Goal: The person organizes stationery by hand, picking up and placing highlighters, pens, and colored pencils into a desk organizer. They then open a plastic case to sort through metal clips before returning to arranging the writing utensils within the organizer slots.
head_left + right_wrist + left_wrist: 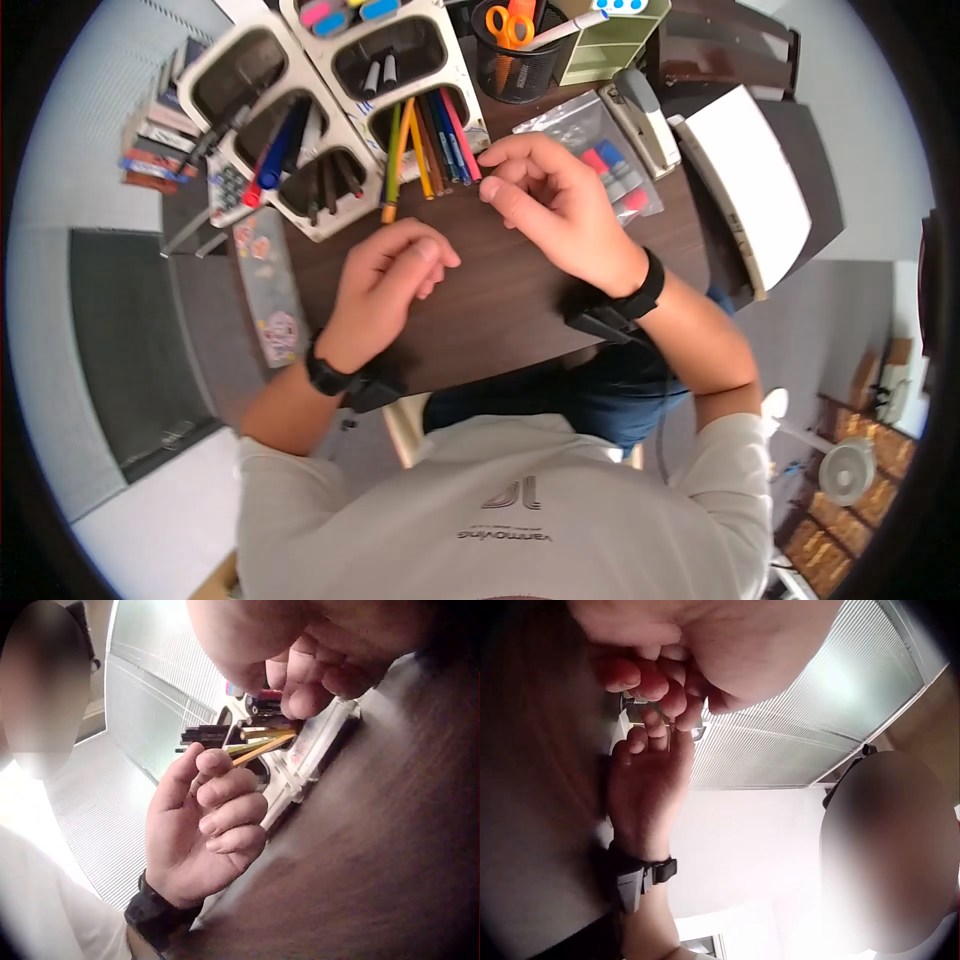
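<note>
My left hand (pixel 392 280) hovers over the dark table with its fingers loosely curled and nothing visible in them. Farther right, my right hand (pixel 560 205) is raised with bent fingers, its fingertips close to a pink pencil (pixel 460 135). Nothing shows between thumb and fingers there. Several coloured pencils (pixel 420 150) lean out of the front compartment of a white organizer (pixel 372 110), among them a yellow-orange one (pixel 398 155) whose end points toward my left hand. In the right wrist view, yellow pencils (pixel 262 750) show between the two hands.
Other organizer compartments hold pens (pixel 285 145) and markers (pixel 380 75). Behind stands a black mesh cup (pixel 515 75) with orange scissors (pixel 508 28). To the right lie a clear plastic bag (pixel 590 135), a stapler (pixel 640 120) and a white box (pixel 750 185). A stickered case (pixel 268 290) lies left.
</note>
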A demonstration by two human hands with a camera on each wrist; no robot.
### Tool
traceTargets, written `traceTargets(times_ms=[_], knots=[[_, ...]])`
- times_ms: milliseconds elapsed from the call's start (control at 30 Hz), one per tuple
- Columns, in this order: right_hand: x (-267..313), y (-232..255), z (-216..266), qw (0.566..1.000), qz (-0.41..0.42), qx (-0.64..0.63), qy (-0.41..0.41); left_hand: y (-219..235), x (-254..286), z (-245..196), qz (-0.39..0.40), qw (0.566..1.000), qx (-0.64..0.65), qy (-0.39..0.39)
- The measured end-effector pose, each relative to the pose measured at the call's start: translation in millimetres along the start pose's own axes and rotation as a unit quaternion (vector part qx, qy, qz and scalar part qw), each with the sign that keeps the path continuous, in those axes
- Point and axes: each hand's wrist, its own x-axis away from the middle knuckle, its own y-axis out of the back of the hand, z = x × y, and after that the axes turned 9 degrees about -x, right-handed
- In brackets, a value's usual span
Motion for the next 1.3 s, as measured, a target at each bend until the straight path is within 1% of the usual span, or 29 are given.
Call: traceTargets(times_ms=[33, 100, 133, 167, 233, 267, 300, 367, 400, 500, 533, 600, 633, 700, 733, 767, 833, 867, 900, 967, 1000, 1067, 1100, 1167, 1233, 1300], knots=[[0, -2, -3, 1.0, -0.012, -0.022, 0.018, -3, 0, -3, -0.014, 0.998, -0.055, -0.021], [0, -5, -6, 0.995, -0.002, -0.099, -0.009, -3, -1, 3, -0.016, 0.993, -0.097, -0.067], [1, -4, 2, 0.993, 0.016, -0.109, -0.038, -2, -1, 5, -0.007, 0.99, -0.118, -0.079], [1, -6, 2, 0.992, 0.013, -0.12, -0.025, 0, -2, 8, -0.003, 0.988, -0.134, -0.08], [5, -4, 4, 0.984, 0.07, -0.161, -0.026, -1, -6, 8, 0.019, 0.976, -0.167, -0.138], [5, -2, 6, 0.984, 0.097, -0.145, -0.041, 1, -6, 4, 0.028, 0.974, -0.191, -0.123], [7, -1, 4, 0.985, 0.093, -0.145, -0.031, -1, -6, 0, 0.032, 0.971, -0.197, -0.129], [5, 0, 0, 0.986, 0.122, -0.107, -0.025, -5, -3, -12, 0.01, 0.974, -0.181, -0.133], [6, 1, 5, 0.985, 0.124, -0.111, -0.046, -3, 1, -16, 0.005, 0.969, -0.198, -0.149], [9, 2, 13, 0.986, 0.119, -0.098, -0.058, -6, 15, -25, -0.037, 0.955, -0.228, -0.187], [10, 3, 13, 0.988, 0.119, -0.085, -0.05, -9, 17, -24, -0.034, 0.954, -0.231, -0.187], [9, 3, 7, 0.989, 0.124, -0.077, -0.038, -16, 24, -25, -0.2, 0.931, -0.279, -0.126], [8, 3, 5, 0.989, 0.132, -0.066, -0.03, -21, 25, -27, -0.203, 0.929, -0.284, -0.125], [7, 0, 2, 0.99, 0.126, -0.062, -0.021, -30, 19, -35, -0.288, 0.888, -0.338, -0.118], [6, -1, -2, 0.991, 0.124, -0.058, -0.011, -25, 16, -32, -0.276, 0.877, -0.378, -0.109], [6, -2, -4, 0.991, 0.121, -0.053, -0.001, -22, 12, -30, -0.278, 0.876, -0.38, -0.109], [8, -2, -2, 0.991, 0.123, -0.048, -0.001, -22, 0, -32, -0.262, 0.818, -0.501, -0.103], [8, -2, -3, 0.991, 0.121, -0.053, -0.001, -24, -5, -33, -0.27, 0.804, -0.523, -0.087], [9, -2, -3, 0.991, 0.119, -0.058, -0.001, -19, -11, -30, -0.273, 0.803, -0.522, -0.088], [12, -1, 0, 0.992, 0.12, -0.041, 0.011, -4, -22, -19, -0.254, 0.813, -0.511, -0.112], [12, -1, 2, 0.992, 0.119, -0.024, 0.021, -6, -25, -22, -0.257, 0.813, -0.51, -0.114], [11, 0, -2, 0.993, 0.113, 0.0, 0.034, -13, -27, -27, -0.27, 0.831, -0.471, -0.119], [11, -1, -3, 0.993, 0.106, 0.022, 0.047, -18, -26, -29, -0.272, 0.831, -0.469, -0.121], [11, 0, -5, 0.994, 0.103, 0.019, 0.043, -26, -25, -34, -0.222, 0.898, -0.364, -0.108], [9, 0, -6, 0.994, 0.1, 0.016, 0.041, -26, -23, -31, -0.218, 0.9, -0.36, -0.111], [9, -1, -7, 0.994, 0.092, 0.022, 0.057, -22, -21, -26, -0.214, 0.902, -0.358, -0.114]])
